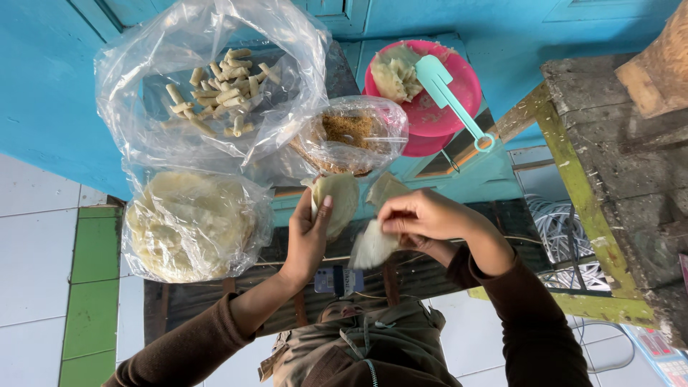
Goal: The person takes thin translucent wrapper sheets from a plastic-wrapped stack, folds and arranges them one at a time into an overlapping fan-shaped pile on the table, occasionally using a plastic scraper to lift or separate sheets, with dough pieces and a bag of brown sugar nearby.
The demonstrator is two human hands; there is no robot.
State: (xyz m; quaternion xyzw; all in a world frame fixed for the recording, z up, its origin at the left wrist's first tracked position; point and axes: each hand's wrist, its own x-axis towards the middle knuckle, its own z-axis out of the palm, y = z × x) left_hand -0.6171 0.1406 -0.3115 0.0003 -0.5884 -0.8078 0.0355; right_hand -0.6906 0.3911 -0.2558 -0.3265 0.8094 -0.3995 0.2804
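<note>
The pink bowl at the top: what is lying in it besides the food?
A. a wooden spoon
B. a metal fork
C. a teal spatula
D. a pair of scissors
C: a teal spatula lies across the pink bowl, its blade next to the pale dough pieces and its handle sticking out over the rim.

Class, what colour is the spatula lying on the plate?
Light teal spatula; plate is pink. Head view.
</note>
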